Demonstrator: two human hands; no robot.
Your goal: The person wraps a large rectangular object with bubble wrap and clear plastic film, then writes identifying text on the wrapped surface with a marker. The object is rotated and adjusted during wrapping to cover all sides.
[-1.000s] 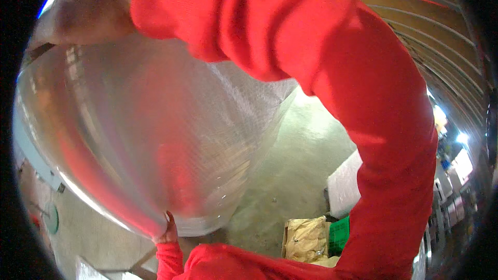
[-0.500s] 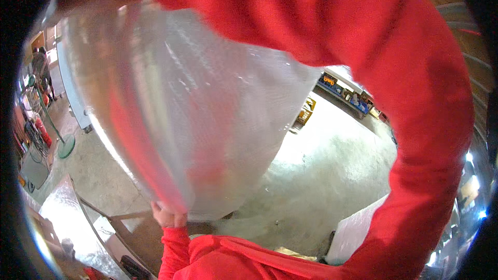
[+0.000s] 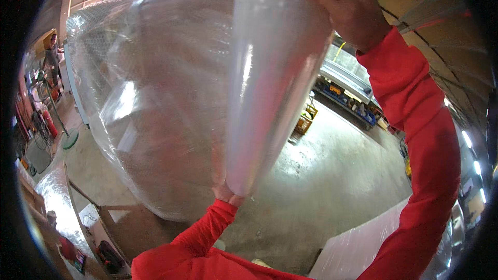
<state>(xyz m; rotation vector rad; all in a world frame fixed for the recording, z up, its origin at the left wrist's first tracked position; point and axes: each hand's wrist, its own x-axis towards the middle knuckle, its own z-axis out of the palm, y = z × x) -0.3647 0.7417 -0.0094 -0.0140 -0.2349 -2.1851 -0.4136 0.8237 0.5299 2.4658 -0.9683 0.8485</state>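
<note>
A wide roll of clear stretch film (image 3: 272,72) stands tilted in front of me, its upper end leaning right. My left hand (image 3: 228,195) grips the roll's lower end, its fingers partly hidden beneath it. At the top, my right hand (image 3: 340,2) holds the upper end by the core, its fingertips cut off by the picture's edge. To the left of the roll rises a large bulky load wrapped in bubble wrap and film (image 3: 161,103), shiny and creased. Film seems to run from the roll onto this load.
A bench with blue bins (image 3: 345,101) and a yellow crate (image 3: 307,120) stand at the far right. A film-covered panel (image 3: 358,238) is near my right side. At left are a green round-based stand (image 3: 70,139), a red cylinder (image 3: 50,123) and a person (image 3: 53,62).
The roll has swung from the load's left side to its right, both hands moving with it. My right arm, which crossed the upper view, now reaches up at the right.
</note>
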